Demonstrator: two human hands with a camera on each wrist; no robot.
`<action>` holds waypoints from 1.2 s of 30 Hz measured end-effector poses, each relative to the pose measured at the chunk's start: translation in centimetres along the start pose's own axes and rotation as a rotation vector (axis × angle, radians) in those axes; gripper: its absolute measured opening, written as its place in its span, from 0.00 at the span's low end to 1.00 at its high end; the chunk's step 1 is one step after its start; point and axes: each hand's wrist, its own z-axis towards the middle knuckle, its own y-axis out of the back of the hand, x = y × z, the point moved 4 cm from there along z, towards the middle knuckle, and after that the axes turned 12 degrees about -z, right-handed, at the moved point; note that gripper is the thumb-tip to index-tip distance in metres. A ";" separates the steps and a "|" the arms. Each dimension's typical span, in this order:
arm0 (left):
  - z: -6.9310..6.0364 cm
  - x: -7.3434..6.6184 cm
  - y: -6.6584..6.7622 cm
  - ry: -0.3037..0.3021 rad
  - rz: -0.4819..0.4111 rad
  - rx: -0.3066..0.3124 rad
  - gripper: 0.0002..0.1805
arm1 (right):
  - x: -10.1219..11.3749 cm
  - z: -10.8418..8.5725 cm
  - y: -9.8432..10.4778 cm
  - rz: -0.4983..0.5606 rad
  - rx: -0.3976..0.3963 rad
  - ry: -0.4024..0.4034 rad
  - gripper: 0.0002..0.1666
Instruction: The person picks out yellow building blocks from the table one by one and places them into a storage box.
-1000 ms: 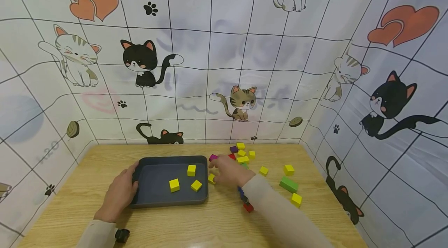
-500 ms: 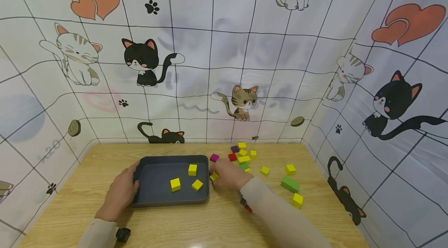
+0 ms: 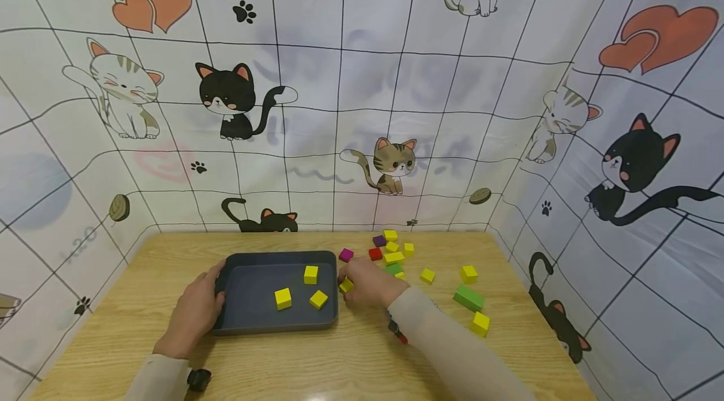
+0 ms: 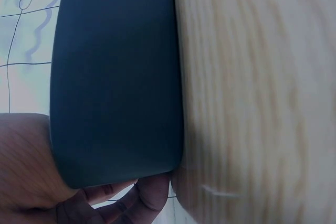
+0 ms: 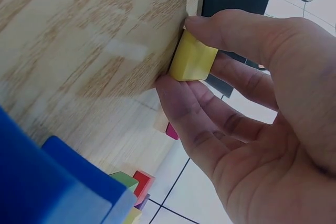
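A dark grey tray point(image 3: 249, 319) lies on the table, with three yellow cubes inside, one of them a cube point(image 3: 283, 299) near the middle. At its left end my left hand point(image 3: 195, 310) grips the side, thumb over the rim and fingers along the outer wall. In the left wrist view, fingers point(image 4: 149, 192) bend against the tray's end wall point(image 4: 121, 93). Just beyond the tray's right side, my right hand point(image 3: 370, 281) pinches a yellow cube point(image 5: 194, 59) between thumb and fingers. The cube is at table level, close to the tray wall.
Loose blocks lie right of the tray: a magenta block point(image 3: 346, 254), a red one point(image 3: 376, 254), a purple one point(image 3: 379, 241), several yellow cubes and a long green block point(image 3: 468, 297). Blue blocks point(image 5: 79, 182) sit near my right wrist. A patterned cloth wall point(image 3: 317, 187) stands behind the table.
My right hand has lowered slightly onto the yellow cube beside the tray, and its fingers have closed around it. My left hand stays at the tray's left end.
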 end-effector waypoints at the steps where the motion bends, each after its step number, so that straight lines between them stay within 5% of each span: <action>1: 0.0 0.0 0.0 -0.002 0.000 -0.001 0.41 | 0.0 0.0 -0.1 -0.002 -0.001 0.000 0.21; 36: 0.0 0.0 0.0 -0.015 -0.007 -0.006 0.41 | 0.2 0.1 2.8 -0.074 -0.069 0.026 0.21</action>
